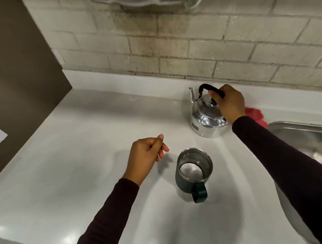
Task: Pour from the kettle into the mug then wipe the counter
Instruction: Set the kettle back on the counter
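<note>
The right hand (pixel 230 103) is wrapped around the black handle of the kettle (pixel 207 117), which stands on the table (pixel 81 170) near the wall. The mug (pixel 193 170) stands nearer and to the left of it, the spout already pointing leftward. The left hand (pixel 145 155), loosely curled and empty, hovers beside the mug.

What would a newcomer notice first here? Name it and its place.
The shiny kettle stands near the tiled wall, with the right hand closed on its black handle. A dark mug stands nearer, beside the empty left hand. A red cloth peeks out behind the right wrist.
</note>
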### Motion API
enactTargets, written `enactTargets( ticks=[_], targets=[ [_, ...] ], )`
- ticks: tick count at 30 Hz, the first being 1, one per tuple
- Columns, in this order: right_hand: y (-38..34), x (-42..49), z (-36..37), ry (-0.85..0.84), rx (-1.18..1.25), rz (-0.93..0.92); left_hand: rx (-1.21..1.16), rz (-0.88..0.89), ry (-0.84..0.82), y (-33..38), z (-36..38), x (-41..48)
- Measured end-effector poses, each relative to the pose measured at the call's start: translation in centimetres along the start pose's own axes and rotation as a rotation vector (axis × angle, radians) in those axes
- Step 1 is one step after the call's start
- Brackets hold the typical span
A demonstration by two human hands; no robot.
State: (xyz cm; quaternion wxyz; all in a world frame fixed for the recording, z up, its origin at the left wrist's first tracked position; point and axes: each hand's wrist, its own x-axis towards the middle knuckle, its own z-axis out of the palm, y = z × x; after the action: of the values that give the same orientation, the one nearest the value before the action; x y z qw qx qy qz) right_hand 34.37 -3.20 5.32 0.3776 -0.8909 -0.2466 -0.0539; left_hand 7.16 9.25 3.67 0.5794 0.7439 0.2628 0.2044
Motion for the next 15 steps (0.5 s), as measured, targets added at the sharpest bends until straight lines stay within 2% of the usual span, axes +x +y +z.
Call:
enactTargets(
  ticks=[4, 7, 10, 12, 15],
  targets=[
    [0.3, -0.8, 0.9, -0.051, -0.037, -0.062, -0.027, -0.037, 0.023, -0.9, -0.6, 0.5],
    [1.0, -2.2, 1.0, -0.069, -0.148, -0.306, -0.060, -0.042, 0.037, -1.0, -0.6, 0.9],
    [1.8, -4.2, 2.0, -0.273, -0.380, -0.447, -0.073, -0.034, 0.010, -0.8, -0.2, 1.2],
    [2.4, -5.3, 3.0, -0.357, -0.502, -0.462, -0.081, -0.027, -0.023, -0.3, 0.1, 1.4],
    [2.2, -5.2, 2.6, -0.416, -0.448, -0.398, -0.077, -0.011, -0.094, 1.4, 0.5, 1.5]
  ],
)
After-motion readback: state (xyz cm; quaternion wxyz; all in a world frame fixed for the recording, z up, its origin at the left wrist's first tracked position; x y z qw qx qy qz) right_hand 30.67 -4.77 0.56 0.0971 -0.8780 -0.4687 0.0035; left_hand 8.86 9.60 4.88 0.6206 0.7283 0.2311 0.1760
